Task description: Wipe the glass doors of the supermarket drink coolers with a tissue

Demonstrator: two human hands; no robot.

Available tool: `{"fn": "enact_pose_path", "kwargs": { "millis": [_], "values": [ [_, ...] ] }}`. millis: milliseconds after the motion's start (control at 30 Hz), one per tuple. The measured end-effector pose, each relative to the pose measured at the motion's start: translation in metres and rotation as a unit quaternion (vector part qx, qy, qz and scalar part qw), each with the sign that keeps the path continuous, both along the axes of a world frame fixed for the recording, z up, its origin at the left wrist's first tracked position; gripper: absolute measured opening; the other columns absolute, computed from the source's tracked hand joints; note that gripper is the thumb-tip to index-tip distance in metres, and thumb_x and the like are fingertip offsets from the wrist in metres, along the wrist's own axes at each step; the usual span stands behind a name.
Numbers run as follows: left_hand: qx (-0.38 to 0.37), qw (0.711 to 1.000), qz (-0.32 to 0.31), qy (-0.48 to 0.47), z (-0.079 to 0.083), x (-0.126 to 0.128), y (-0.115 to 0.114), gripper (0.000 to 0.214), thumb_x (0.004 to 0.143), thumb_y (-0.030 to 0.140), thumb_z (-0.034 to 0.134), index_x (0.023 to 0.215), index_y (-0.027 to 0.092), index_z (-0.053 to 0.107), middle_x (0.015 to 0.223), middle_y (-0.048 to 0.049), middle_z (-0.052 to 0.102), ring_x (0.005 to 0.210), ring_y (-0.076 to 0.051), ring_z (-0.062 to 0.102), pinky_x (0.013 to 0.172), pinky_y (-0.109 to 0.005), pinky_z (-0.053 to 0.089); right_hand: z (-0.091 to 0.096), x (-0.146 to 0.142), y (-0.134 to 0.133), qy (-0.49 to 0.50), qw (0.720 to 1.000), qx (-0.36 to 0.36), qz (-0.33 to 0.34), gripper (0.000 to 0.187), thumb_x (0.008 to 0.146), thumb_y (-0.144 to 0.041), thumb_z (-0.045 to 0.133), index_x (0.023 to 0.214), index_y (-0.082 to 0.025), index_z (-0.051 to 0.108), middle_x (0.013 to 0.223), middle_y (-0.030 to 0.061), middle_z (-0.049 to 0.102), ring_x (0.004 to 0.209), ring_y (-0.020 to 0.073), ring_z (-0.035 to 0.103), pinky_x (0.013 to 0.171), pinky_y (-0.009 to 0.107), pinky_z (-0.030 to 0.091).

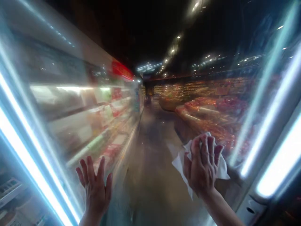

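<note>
Left hand (96, 185): released, fingers spread wide. Right hand (204, 161): fingers bent, close together, grasping white cloth (222, 169) under palm.

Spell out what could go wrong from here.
The white cloth spreads past the right hand with loose corners, so it might fold over or slip from the grip.

A lit tube slants up just right of that hand; a wide sideways swing could knock it.

The left hand is bare with fingers spread, so it may smudge any clear surface it touches.
</note>
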State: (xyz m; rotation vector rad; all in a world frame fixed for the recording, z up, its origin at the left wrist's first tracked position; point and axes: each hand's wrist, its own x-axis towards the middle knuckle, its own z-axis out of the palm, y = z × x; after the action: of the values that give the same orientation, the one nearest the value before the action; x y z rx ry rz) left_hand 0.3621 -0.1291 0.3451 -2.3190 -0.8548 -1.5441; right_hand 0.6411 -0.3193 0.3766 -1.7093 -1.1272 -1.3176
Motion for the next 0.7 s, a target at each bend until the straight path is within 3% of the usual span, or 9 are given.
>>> {"fn": "enact_pose_path", "kwargs": {
  "millis": [100,200,300,367,533,567,633,700],
  "values": [
    [0.009,1.0,-0.008,-0.024,0.031,0.014,0.014,0.088,0.093,0.019,0.058,0.164,0.036,0.009,0.174,-0.0084,-0.009,0.159,-0.039,-0.009,0.124,-0.075,0.005,0.039,-0.013,0.029,-0.086,0.992,-0.08,0.053,0.085,0.095,-0.02,0.05,0.165,-0.037,0.004,0.164,-0.0025,0.031,0.151,0.0329,0.034,0.128,0.065,0.026],
    [0.033,0.999,-0.023,-0.027,0.066,0.024,0.032,0.084,0.096,0.021,0.056,0.164,0.035,0.009,0.174,-0.0076,-0.007,0.159,-0.037,-0.01,0.125,-0.072,0.002,0.079,-0.02,0.054,-0.181,0.963,-0.174,0.1,0.08,0.099,-0.018,0.047,0.166,-0.025,0.003,0.162,0.0034,0.038,0.15,0.0245,0.039,0.133,0.052,0.017],
    [0.068,0.997,-0.038,-0.023,0.096,0.027,0.051,0.08,0.097,0.024,0.056,0.163,0.035,0.012,0.174,-0.0068,-0.003,0.159,-0.036,-0.01,0.125,-0.071,0.0,0.119,-0.023,0.072,-0.166,0.977,-0.115,0.064,0.082,0.101,-0.023,0.049,0.166,-0.022,-0.001,0.167,0.0092,0.03,0.156,0.0289,0.028,0.132,0.06,0.01],
    [0.084,0.995,-0.048,-0.02,0.11,0.025,0.061,0.078,0.097,0.026,0.056,0.163,0.034,0.015,0.174,-0.0064,-0.002,0.159,-0.036,-0.009,0.125,-0.071,-0.001,0.132,-0.026,0.082,-0.176,0.976,-0.108,0.064,0.083,0.102,-0.03,0.052,0.166,-0.019,0.001,0.167,0.0121,0.029,0.157,0.0307,0.024,0.131,0.063,0.005],
    [0.112,0.992,-0.063,-0.007,0.12,0.007,0.077,0.081,0.096,0.027,0.059,0.163,0.037,0.014,0.174,-0.0036,-0.001,0.16,-0.035,-0.008,0.126,-0.069,-0.003,0.142,-0.037,0.1,-0.31,0.894,-0.288,0.148,0.075,0.1,-0.053,0.055,0.163,-0.025,0.026,0.164,0.0038,0.039,0.154,0.0236,0.034,0.133,0.054,0.007],
    [0.114,0.991,-0.066,-0.006,0.12,0.002,0.079,0.082,0.096,0.027,0.059,0.163,0.037,0.013,0.174,-0.0031,-0.002,0.16,-0.035,-0.008,0.126,-0.069,-0.004,0.15,-0.039,0.102,-0.306,0.899,-0.281,0.137,0.074,0.099,-0.054,0.056,0.162,-0.027,0.029,0.166,0.0033,0.036,0.155,0.0255,0.031,0.133,0.056,0.006],
    [0.113,0.991,-0.076,-0.01,0.12,-0.006,0.082,0.083,0.096,0.026,0.06,0.163,0.038,0.012,0.174,-0.0023,-0.004,0.159,-0.035,-0.01,0.126,-0.069,-0.005,0.168,-0.045,0.104,-0.252,0.94,-0.212,0.085,0.074,0.099,-0.049,0.057,0.163,-0.025,0.027,0.169,0.0059,0.028,0.158,0.0315,0.023,0.131,0.063,0.003],
    [0.109,0.99,-0.087,-0.015,0.119,-0.011,0.084,0.084,0.096,0.026,0.06,0.163,0.039,0.012,0.174,-0.0018,-0.006,0.159,-0.035,-0.011,0.126,-0.069,-0.006,0.173,-0.05,0.105,-0.197,0.966,-0.16,0.041,0.074,0.101,-0.041,0.054,0.165,-0.021,0.021,0.17,0.0091,0.021,0.16,0.0338,0.014,0.129,0.067,0.003]
  ]
}}
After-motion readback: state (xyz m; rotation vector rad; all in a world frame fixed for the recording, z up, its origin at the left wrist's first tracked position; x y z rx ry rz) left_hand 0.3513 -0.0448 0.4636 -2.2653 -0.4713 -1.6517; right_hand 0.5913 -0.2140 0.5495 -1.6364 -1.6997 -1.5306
